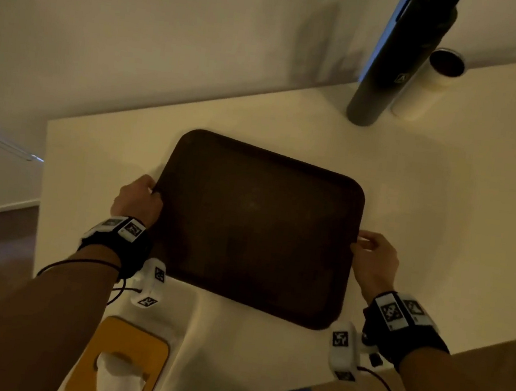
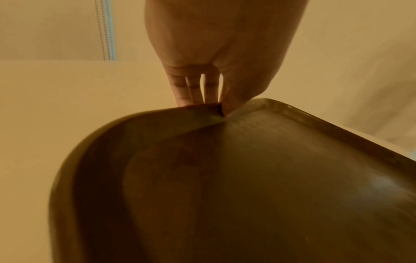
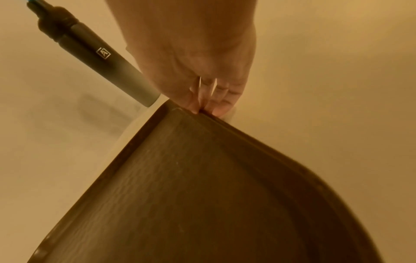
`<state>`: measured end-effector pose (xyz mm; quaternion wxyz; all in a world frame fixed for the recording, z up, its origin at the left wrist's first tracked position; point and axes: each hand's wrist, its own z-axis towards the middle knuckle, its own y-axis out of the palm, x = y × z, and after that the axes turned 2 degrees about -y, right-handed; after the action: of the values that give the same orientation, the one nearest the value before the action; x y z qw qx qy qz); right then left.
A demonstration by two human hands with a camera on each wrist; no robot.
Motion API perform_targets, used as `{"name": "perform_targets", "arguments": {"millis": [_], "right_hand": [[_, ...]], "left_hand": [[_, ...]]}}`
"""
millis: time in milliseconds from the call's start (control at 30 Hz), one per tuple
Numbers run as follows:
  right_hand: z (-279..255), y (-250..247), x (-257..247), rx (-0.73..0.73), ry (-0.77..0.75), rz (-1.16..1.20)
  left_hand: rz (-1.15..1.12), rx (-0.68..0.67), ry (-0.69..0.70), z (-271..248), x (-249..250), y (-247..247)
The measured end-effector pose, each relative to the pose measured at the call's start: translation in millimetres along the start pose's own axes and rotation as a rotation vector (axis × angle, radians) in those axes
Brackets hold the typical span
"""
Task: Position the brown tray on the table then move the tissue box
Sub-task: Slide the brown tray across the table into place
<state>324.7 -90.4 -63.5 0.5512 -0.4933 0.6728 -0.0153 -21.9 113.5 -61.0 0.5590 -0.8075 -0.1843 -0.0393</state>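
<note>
Over the middle of the white table [image 1: 445, 192] you've got the brown tray [image 1: 256, 227], one hand on each short side. It's a dark brown rectangle with rounded corners and a low raised rim, and its flat inner surface is bare. From the head view it sits slightly skewed to the table's edges; whether it rests flat on the top or hangs just above it, I cannot tell.

Your left hand [image 1: 137, 200] grips the left rim near the far corner: in the left wrist view the thumb comes down inside the rim while the fingers [image 2: 186, 89] curl under the outer edge. Your right hand [image 1: 375, 258] pinches the right rim about halfway along; the right wrist view shows the thumb on the inside and the fingers [image 3: 221, 99] tucked behind the lip. The tray's surface looks faintly textured there, with a soft sheen.

Down at the near left of the table, the tissue box [image 1: 122, 360] sits well apart from the tray, its yellow top showing white tissue poking through the slot. Back at the far right stand a tall dark bottle [image 1: 397, 59] and, just beside it, a white cup [image 1: 426, 86] with a dark inside.
</note>
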Motion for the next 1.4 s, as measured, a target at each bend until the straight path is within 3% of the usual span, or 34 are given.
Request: {"name": "perform_targets", "arguments": {"millis": [133, 366, 666, 1399], "right_hand": [[34, 15, -26, 0.017, -0.082, -0.025], [90, 37, -73, 0.026, -0.202, -0.095], [140, 61, -120, -0.008, -0.251, -0.172], [179, 81, -156, 0.016, -0.243, -0.24]], "left_hand": [[-0.074, 0.033, -0.068, 6, 2, 0], [-0.098, 0.127, 0.0, 13, 9, 6], [-0.181, 0.169, -0.014, 31, 18, 8], [-0.263, 0.178, -0.053, 54, 37, 8]]}}
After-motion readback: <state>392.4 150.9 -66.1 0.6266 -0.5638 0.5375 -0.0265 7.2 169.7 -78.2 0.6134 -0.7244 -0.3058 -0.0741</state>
